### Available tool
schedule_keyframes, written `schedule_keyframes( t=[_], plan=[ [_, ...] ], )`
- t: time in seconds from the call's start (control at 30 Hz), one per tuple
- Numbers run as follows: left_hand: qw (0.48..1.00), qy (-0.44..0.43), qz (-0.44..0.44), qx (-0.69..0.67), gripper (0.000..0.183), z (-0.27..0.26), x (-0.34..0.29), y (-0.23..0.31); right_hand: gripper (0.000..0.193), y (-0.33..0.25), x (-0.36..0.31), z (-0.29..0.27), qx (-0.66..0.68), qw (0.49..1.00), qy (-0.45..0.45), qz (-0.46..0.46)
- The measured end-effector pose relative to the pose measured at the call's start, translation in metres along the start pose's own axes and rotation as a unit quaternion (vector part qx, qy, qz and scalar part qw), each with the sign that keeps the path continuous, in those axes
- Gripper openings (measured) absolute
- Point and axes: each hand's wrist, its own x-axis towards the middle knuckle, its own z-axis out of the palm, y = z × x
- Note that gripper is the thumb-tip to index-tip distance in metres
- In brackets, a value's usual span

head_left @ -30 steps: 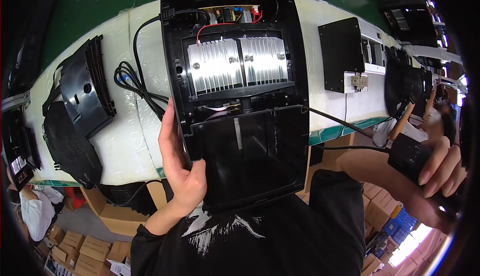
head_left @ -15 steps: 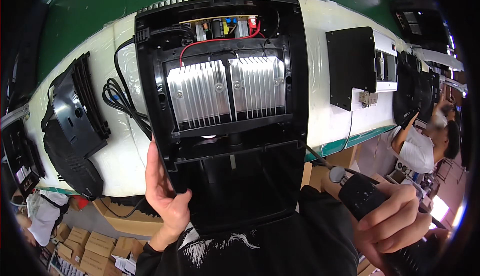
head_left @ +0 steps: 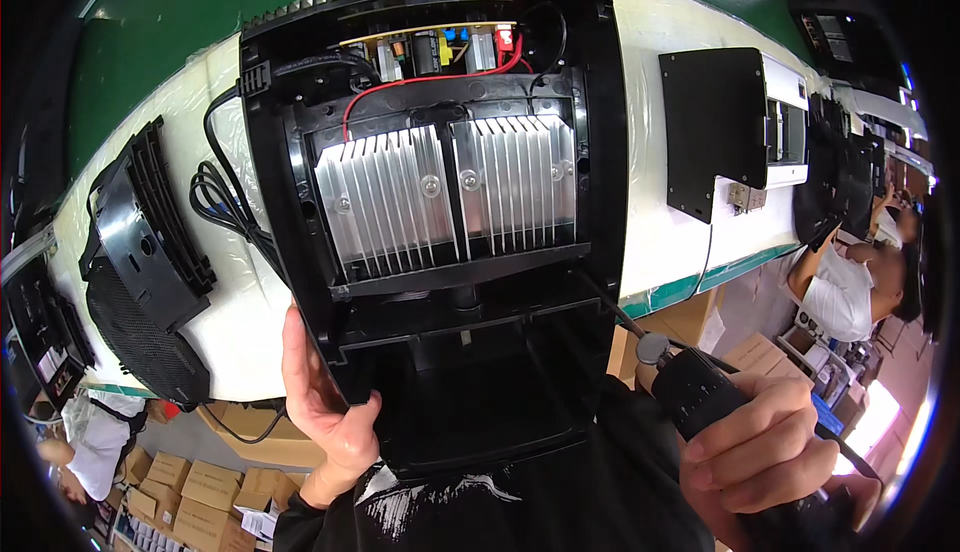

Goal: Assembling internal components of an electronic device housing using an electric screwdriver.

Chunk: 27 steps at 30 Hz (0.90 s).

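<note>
A large black plastic housing stands open in front of me, its lower end near my body. Two finned silver heat sinks sit side by side inside it, below a circuit board with red and black wires. At its lower left edge my left hand grips the housing, thumb in front and some fingers hidden behind. My right hand is wrapped round a black power screwdriver. The screwdriver's long shaft reaches into the housing at the lower right, below the right heat sink; its tip is hard to make out.
A coiled black cable lies left of the housing, beside curved black plastic parts. To the right stands a black and white box-shaped unit. Cardboard boxes are at lower left. Another person is at the far right.
The housing has shifted slightly left and its top has tilted up. My right hand and the screwdriver have moved a little left, with the shaft reaching further into the housing.
</note>
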Motion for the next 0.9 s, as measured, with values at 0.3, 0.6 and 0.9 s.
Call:
schedule_keyframes(
  t=[0.3, 0.6, 0.9],
  plan=[
    [1.000, -0.015, 0.022, -0.007, 0.097, -0.003, 0.000, -0.005, 0.043, 0.017, -0.005, -0.005, 0.048, 0.996, -0.058, -0.052],
    [0.998, -0.040, 0.040, -0.027, 0.090, -0.004, 0.001, -0.007, 0.016, 0.002, -0.001, -0.010, 0.057, 0.989, -0.091, 0.106],
    [0.998, -0.034, 0.055, -0.027, 0.090, 0.003, 0.005, -0.003, 0.069, 0.014, -0.001, 0.008, 0.055, 0.996, -0.025, 0.062]
  ],
)
